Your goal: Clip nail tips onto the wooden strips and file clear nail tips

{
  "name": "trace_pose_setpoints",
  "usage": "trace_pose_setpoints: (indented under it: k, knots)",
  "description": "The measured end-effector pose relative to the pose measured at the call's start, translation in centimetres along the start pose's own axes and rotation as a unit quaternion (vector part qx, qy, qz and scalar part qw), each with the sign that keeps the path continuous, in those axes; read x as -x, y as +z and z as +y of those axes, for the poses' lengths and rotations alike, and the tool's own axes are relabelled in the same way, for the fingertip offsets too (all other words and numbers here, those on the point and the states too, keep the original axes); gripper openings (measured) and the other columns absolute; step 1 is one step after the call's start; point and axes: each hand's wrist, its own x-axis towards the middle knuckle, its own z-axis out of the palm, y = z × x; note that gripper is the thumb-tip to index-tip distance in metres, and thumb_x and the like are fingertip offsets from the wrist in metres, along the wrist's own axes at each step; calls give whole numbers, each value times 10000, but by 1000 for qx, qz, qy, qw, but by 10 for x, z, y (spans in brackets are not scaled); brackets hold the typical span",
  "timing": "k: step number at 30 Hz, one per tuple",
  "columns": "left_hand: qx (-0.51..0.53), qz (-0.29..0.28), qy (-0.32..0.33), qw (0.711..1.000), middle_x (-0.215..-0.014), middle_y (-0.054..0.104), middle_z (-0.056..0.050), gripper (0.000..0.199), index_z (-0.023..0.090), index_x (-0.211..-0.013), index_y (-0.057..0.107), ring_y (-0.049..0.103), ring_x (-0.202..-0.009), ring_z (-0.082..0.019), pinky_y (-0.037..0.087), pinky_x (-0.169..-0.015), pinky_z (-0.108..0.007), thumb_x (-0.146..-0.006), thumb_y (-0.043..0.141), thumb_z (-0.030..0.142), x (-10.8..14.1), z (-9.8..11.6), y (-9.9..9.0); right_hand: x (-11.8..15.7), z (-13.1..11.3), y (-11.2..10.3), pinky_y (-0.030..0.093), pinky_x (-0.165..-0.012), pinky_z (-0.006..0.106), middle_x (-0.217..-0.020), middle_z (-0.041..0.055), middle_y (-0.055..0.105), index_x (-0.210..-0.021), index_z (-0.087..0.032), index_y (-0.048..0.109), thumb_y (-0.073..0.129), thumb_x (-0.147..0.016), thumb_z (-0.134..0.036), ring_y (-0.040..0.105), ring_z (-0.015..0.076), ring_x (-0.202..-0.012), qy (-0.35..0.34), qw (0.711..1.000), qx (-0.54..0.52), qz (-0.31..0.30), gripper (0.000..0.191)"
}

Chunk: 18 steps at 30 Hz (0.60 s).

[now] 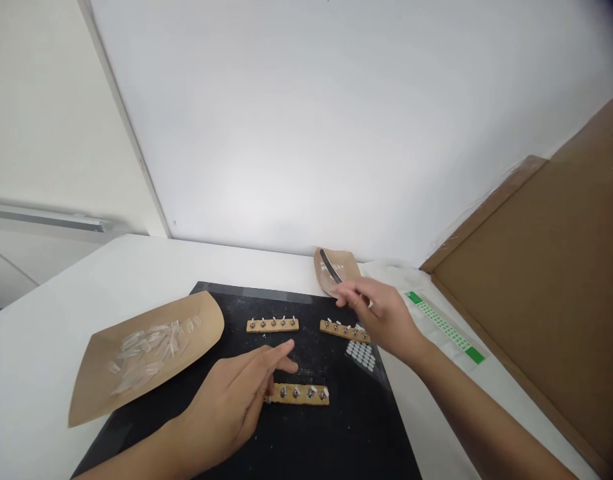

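Left hand [231, 400] is over black mat [356, 440] on white table [31, 347] beside wall [286, 133].

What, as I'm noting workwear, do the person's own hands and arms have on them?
The left hand and right hand wear no gloves, and I see no rings. The left forearm and right forearm show no sleeves, watch, bracelet, cables or markings in view.
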Motion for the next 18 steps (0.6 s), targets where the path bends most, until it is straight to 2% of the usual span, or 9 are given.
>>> trace_pose_setpoints:
  k: [3, 5, 7, 10, 12, 15, 18]
  knots:
    - [2, -7, 1, 1000, -1194, 786, -92, 601, 153, -1598, 446, 744, -953, -157, 647, -863, -285, -1016, 444, -1, 2, -4, -1, 29, -14, 9, 556, -888, 332, -1014, 20, 774, -1171, -279, 734, 495, -1107, -289, 716, 198, -971, -89, 993, -41, -68, 247]
    - [1, -11, 9, 1000, -1216, 780, -100, 634, 146, -1601, 446, 728, -1092, -190, 634, -944, -326, -988, 430, -17, 2, -3, -3, 46, -18, 16, 558, -906, 345, -1108, 50, 726, -1195, -270, 695, 413, -1097, -168, 686, 198, -1042, -117, 988, -65, -78, 316]
    - [7, -20, 4, 1000, -1244, 764, -109, 668, 140, -1614, 423, 699, -1148, -212, 621, -977, -361, -967, 410, -26, 2, 0, -5, 60, -20, 21, 556, -932, 369, -1149, 68, 687, -1213, -270, 671, 404, -1069, -116, 663, 210, -1090, -119, 988, -80, -58, 339]
    - [25, -32, -14, 999, -1243, 737, -118, 676, 139, -1612, 412, 654, -1174, -240, 594, -1024, -421, -956, 435, -22, 2, 2, -5, 75, -22, 22, 548, -960, 403, -1166, 72, 666, -1279, -278, 624, 561, -1008, -148, 649, 235, -1104, -105, 988, -88, -72, 307]
    - [32, -32, -22, 999, -1209, 725, -119, 650, 142, -1582, 441, 621, -1192, -255, 572, -1044, -449, -953, 462, -23, 1, 2, -3, 81, -22, 23, 544, -940, 411, -1157, 66, 667, -1244, -278, 636, 686, -938, -190, 650, 248, -1078, -103, 985, -84, -106, 323]
    - [38, -37, -26, 998, -1145, 710, -110, 588, 150, -1503, 501, 596, -1172, -263, 559, -1032, -460, -944, 482, -34, -1, 0, -3, 85, -23, 30, 513, -863, 406, -1060, 38, 678, -1068, -267, 686, 839, -830, -270, 643, 250, -971, -96, 983, -37, -153, 283]
    - [43, -36, -27, 998, -1082, 696, -99, 526, 152, -1417, 541, 591, -1117, -262, 567, -979, -448, -931, 494, -44, -5, 0, -4, 87, -22, 41, 465, -821, 390, -971, 17, 680, -943, -247, 690, 901, -771, -305, 620, 238, -904, -87, 983, -2, -162, 278]
